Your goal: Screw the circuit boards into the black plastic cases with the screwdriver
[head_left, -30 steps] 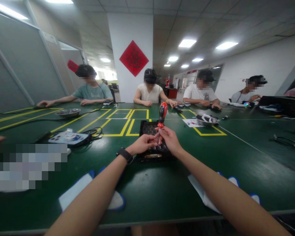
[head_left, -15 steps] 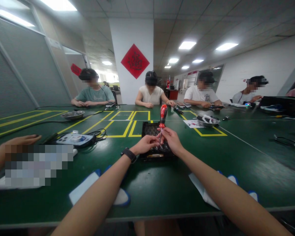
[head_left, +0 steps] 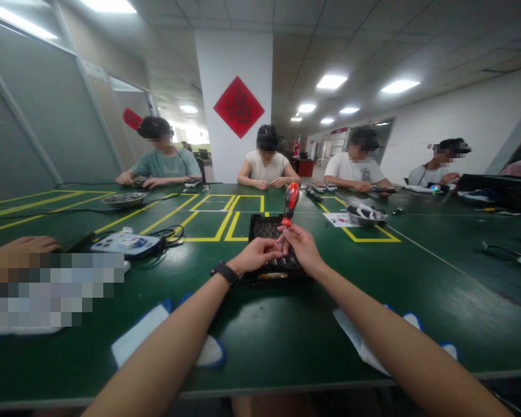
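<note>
A screwdriver with a red and black handle stands nearly upright, handle up, leaning slightly to the right. My right hand is closed on its metal shaft just under the handle. At the shaft's lower end the fingertips of my left hand are pinched together; whatever small piece they hold is hidden. Beneath both hands lies an open black tool case with several small metal pieces in its near half. My hands cover part of the case.
White gloves with blue edging lie under my left forearm and right forearm. A co-worker's hand is at the left, near a grey device with cables. Metal bowls and yellow tape mark the green table.
The screwdriver's handle has tipped a little to the right. My hands stay almost in place. Across the table, a person has brought both hands together.
</note>
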A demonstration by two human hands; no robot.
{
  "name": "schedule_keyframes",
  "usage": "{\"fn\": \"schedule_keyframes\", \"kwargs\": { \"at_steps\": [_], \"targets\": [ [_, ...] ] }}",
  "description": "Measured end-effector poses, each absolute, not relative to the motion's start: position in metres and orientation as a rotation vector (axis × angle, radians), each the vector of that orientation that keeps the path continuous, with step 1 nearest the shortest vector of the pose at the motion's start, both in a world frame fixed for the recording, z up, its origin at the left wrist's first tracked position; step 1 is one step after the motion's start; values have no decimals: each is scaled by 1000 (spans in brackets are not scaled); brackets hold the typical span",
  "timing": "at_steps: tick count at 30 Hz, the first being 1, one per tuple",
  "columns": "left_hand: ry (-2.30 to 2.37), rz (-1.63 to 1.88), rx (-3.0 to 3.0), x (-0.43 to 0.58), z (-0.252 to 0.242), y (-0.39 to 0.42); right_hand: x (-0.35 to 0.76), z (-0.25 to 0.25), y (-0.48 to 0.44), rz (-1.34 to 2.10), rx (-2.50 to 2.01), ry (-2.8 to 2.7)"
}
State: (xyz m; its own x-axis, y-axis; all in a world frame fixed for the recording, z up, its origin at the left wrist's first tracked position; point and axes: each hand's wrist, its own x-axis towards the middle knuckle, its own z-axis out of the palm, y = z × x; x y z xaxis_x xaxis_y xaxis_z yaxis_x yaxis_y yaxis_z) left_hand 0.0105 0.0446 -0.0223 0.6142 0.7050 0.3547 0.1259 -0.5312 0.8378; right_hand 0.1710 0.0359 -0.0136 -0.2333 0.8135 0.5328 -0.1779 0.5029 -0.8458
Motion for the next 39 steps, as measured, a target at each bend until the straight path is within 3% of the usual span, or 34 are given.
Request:
{"fn": "schedule_keyframes", "kwargs": {
  "at_steps": [17,39],
  "targets": [
    [621,838,2036,8,-20,43,170,-14,34,1123,-578,-1502],
    [663,898,1959,13,-25,46,171,-13,35,989,-557,-1545]
  ]
}}
